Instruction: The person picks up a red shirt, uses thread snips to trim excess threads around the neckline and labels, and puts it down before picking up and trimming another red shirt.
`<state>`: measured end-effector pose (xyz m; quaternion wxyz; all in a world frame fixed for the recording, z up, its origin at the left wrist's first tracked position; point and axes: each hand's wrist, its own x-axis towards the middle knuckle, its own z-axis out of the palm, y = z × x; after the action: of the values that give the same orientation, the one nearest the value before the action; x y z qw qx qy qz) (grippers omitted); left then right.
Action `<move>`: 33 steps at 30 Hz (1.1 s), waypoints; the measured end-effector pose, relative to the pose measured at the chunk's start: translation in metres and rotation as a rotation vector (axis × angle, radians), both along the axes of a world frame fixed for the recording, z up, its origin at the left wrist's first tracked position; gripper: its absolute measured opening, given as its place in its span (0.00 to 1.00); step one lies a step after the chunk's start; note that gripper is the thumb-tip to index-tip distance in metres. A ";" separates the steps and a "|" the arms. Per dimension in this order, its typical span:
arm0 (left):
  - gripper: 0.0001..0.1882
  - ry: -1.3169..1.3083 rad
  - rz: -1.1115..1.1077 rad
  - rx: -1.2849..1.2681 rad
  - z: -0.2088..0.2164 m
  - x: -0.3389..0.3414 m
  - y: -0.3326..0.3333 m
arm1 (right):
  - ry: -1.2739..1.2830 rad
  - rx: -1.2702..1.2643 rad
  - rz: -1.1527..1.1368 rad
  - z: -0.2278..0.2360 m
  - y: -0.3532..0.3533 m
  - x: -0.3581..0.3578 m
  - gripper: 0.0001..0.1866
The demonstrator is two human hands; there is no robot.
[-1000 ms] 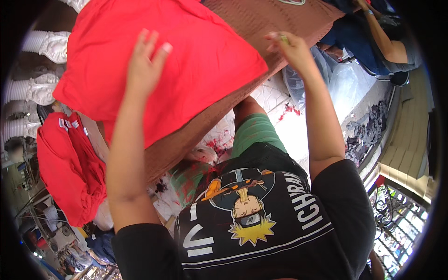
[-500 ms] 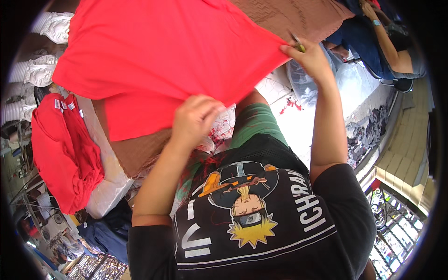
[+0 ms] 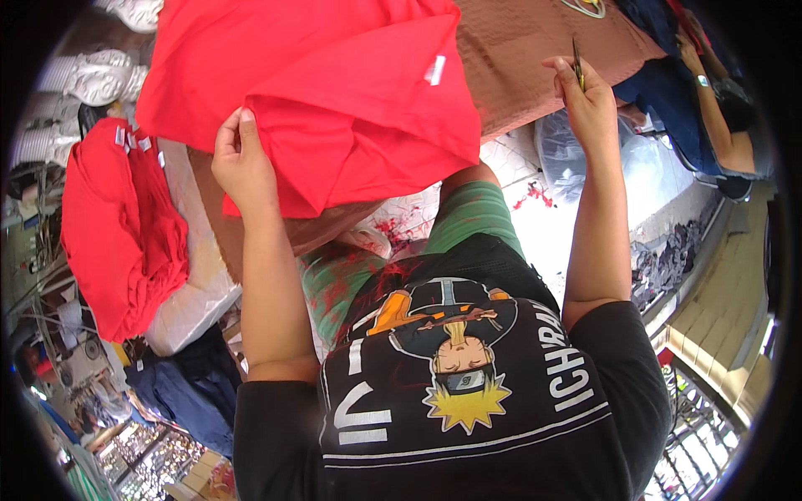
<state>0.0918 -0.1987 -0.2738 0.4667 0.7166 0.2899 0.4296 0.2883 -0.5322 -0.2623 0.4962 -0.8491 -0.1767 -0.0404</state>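
Note:
A large red garment [image 3: 334,75] lies spread over the brown cloth [image 3: 518,58], its near part folded and hanging over the edge above my legs. A small white label [image 3: 434,70] shows on its right part. My left hand [image 3: 245,167] is closed, pinching the garment's left edge between thumb and fingers. Off to the right, my right hand [image 3: 591,104] is raised clear of the garment. It is closed on small thread snips [image 3: 577,65] with dark blades pointing away from me; the forefinger sticks out to the left.
Folded red garments [image 3: 125,234] with white labels are piled at the left, near dark blue cloth [image 3: 192,384]. A clear plastic bag [image 3: 576,154] and red scraps [image 3: 533,197] lie on the right-hand floor. Another person's arm [image 3: 710,108] shows at the far right.
My right hand has let go of the garment's right corner and moved right and up, keeping the snips. My left hand has shifted left and away, and the cloth has folded over, showing its label.

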 end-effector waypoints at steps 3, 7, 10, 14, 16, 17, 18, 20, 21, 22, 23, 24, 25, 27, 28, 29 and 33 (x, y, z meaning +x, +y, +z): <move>0.11 -0.024 0.066 0.123 -0.016 -0.014 0.021 | -0.111 -0.025 0.023 -0.005 0.013 -0.010 0.12; 0.08 0.062 -0.168 0.264 -0.001 -0.008 -0.019 | -0.207 0.009 0.167 -0.009 0.034 -0.031 0.12; 0.09 0.157 -0.473 0.350 0.004 0.004 -0.060 | -0.161 0.018 0.290 0.000 0.062 -0.060 0.11; 0.17 0.249 -0.595 0.495 -0.013 0.022 -0.094 | -0.019 -0.081 0.406 -0.020 0.074 -0.064 0.12; 0.18 0.318 -0.503 0.561 -0.023 0.031 -0.102 | -0.054 -0.146 0.333 -0.032 0.070 -0.064 0.13; 0.19 0.353 -0.458 0.595 -0.026 0.034 -0.105 | -0.071 -0.177 0.295 -0.039 0.068 -0.063 0.13; 0.16 0.343 -0.436 0.601 -0.028 0.036 -0.107 | -0.047 -0.165 0.288 -0.046 0.066 -0.061 0.13; 0.13 0.386 -0.466 0.458 -0.033 0.040 -0.104 | -0.001 -0.138 0.274 -0.055 0.065 -0.058 0.12; 0.12 0.408 -0.479 0.388 -0.034 0.040 -0.102 | 0.009 -0.143 0.275 -0.055 0.066 -0.058 0.12; 0.11 0.396 -0.549 0.292 -0.033 0.039 -0.098 | 0.018 -0.147 0.276 -0.054 0.068 -0.059 0.12; 0.09 0.383 -0.620 0.197 -0.030 0.038 -0.091 | 0.027 -0.152 0.275 -0.052 0.068 -0.059 0.12; 0.08 0.371 -0.688 0.100 -0.025 0.036 -0.082 | 0.020 -0.160 0.281 -0.051 0.067 -0.058 0.12; 0.07 0.374 -0.834 0.090 -0.018 0.029 -0.069 | 0.013 -0.168 0.288 -0.051 0.067 -0.058 0.12; 0.05 0.378 -1.136 0.074 -0.003 0.010 -0.040 | 0.044 -0.201 0.302 -0.048 0.064 -0.057 0.13; 0.04 0.368 -1.140 0.041 0.000 0.003 -0.031 | 0.080 -0.225 0.321 -0.042 0.062 -0.057 0.14; 0.03 0.360 -1.144 0.008 0.004 -0.004 -0.023 | 0.119 -0.250 0.339 -0.035 0.062 -0.058 0.14; 0.04 0.279 -0.827 0.075 0.010 0.000 -0.040 | 0.115 -0.065 0.368 -0.011 0.060 -0.059 0.18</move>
<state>0.0919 -0.2390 -0.2641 0.5295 0.8401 0.0229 0.1157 0.2289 -0.4724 -0.2733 0.4768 -0.8189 -0.3016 0.1055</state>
